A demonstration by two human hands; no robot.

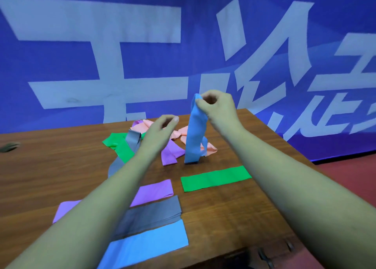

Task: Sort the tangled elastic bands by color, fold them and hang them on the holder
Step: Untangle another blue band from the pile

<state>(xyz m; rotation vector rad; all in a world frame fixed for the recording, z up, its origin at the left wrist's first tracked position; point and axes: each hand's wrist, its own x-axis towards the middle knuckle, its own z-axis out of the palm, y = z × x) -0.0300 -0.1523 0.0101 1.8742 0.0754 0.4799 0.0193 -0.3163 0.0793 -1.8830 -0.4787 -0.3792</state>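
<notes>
My right hand (216,108) pinches the top of a blue elastic band (194,134) and holds it up, so that it hangs down to the wooden table (234,207). My left hand (160,130) hovers to its left with loosely curled fingers and holds nothing. Behind the hands lies a tangled pile (146,138) of green, grey, purple and pink bands. Folded flat bands lie nearer to me: a green one (215,178), a purple one (152,191), a grey one (154,211) and a blue one (150,242), partly hidden by my left forearm.
A blue banner (122,55) with large white characters stands behind the table. The table's right edge runs diagonally beside a red floor (350,171). Dark metal hooks (264,256) show at the near table edge. A small dark object (9,146) lies at the far left.
</notes>
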